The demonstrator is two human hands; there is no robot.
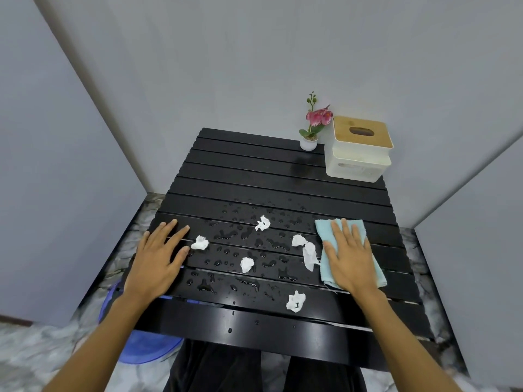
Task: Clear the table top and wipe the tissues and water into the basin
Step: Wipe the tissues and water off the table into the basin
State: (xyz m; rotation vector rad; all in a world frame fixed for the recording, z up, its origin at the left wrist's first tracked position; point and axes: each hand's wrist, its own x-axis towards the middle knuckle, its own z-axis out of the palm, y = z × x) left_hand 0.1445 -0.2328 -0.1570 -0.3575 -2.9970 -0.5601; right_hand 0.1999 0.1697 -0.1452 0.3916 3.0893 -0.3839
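Observation:
A black slatted table (254,176) carries several crumpled white tissues, such as one (262,223) near the middle and one (295,301) close to the front edge, among scattered water drops (246,250). My right hand (348,256) lies flat, fingers spread, on a light blue cloth (325,267) at the table's right side. My left hand (158,256) rests flat on the left side of the table, just left of a tissue (199,243). A blue basin (147,346) sits on the floor under the table's front left corner, partly hidden.
A small potted pink flower (311,128) and a white tissue box with a wooden lid (359,148) stand at the table's far right corner. Grey walls close in behind and on both sides. The floor is marbled grey. My dark-clothed legs are under the front edge.

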